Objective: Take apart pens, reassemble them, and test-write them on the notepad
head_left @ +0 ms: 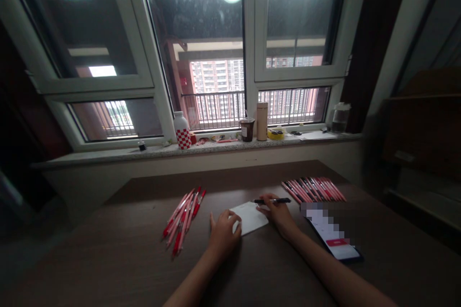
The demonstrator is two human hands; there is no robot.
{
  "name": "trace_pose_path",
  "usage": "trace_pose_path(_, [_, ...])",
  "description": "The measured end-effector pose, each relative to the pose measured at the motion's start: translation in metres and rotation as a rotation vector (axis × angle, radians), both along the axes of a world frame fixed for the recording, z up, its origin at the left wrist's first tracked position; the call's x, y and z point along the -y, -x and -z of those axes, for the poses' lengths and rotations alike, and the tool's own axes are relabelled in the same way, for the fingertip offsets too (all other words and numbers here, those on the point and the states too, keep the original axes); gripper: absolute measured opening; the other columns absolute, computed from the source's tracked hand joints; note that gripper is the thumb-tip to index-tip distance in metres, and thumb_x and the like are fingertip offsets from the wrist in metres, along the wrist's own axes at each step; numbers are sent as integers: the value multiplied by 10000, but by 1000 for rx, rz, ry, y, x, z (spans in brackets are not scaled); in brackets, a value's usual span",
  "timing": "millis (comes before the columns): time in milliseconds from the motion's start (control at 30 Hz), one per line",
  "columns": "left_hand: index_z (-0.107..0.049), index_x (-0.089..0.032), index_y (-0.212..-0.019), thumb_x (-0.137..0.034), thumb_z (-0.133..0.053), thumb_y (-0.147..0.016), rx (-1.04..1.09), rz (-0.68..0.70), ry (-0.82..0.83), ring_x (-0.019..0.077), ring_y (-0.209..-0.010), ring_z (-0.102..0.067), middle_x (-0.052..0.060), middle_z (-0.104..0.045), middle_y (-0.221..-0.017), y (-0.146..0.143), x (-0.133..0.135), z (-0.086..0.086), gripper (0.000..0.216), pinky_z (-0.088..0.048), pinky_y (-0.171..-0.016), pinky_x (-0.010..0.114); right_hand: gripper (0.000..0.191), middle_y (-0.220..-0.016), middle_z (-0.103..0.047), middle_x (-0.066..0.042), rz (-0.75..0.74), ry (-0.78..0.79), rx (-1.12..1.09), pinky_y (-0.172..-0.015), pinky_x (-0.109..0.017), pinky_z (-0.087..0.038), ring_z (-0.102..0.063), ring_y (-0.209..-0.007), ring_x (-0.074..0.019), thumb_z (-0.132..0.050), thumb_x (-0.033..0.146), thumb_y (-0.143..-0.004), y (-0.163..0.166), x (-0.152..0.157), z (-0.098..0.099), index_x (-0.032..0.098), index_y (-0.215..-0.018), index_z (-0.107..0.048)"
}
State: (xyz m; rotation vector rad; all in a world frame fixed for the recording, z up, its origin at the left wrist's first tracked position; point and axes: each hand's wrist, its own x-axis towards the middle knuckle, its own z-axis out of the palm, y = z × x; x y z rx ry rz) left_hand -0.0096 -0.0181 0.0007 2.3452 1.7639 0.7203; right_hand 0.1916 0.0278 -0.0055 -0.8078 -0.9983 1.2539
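A small white sheet of paper (250,217) lies on the dark wooden table (126,249). My left hand (223,234) rests flat on the paper's left end, fingers apart. My right hand (277,211) is closed on a black pen (272,200) held level over the paper's far right corner. A loose heap of several red pens (183,218) lies to the left of my left hand. A neat row of several red pens (313,189) lies to the right of my right hand.
A phone (333,237) with a lit screen lies by my right forearm. On the windowsill (108,154) stand a red-checked white bottle (182,130), a dark cup (247,129), a tan flask (261,121) and a clear jar (340,117). A dark shelf (425,120) stands at the right.
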Motion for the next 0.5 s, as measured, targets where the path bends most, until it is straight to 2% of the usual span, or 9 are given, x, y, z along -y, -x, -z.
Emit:
trace_pose_path(67, [-626,-284,-953,-276,-493,-831,2,-2,5,189,-1069,-543,21,-609,-1043,0,1,-2,181,-77,-1088,636,350,-868,-667,-41,-20,-13,77,-805,-352,-531,-643,-862,-211,-704,515,-685,-2,0,1,201,-827,-641])
trace_pose_path(167, [-619,-294,-1009,-295,-512,-822,-5,10,21,188,-1061,-543,23,-594,-1032,-1,2,-4,215,-106,-1082,633,364,-872,-688,-54,-6,-43,211,-773,-347,-514,-647,-840,-226,-701,494,-687,-5,0,3,197,-891,-652])
trace_pose_path(333, [-612,-320,-1056,-301,-535,-810,-25,59,35,217,-1140,-510,33,-584,-1118,-2,4,-6,258,-114,-1071,654,349,-918,-682,-51,64,-120,464,-714,-311,-492,-631,-846,-232,-701,437,-667,-7,4,1,196,-912,-642])
trace_pose_path(500, [-581,-358,-1147,-281,-514,-833,-40,133,56,240,-1246,-442,25,-564,-1268,-2,5,-4,330,-80,-1078,666,263,-766,-663,-32,29,-138,519,-675,-299,-494,-642,-747,-211,-635,426,-715,-3,7,-3,188,-823,-596])
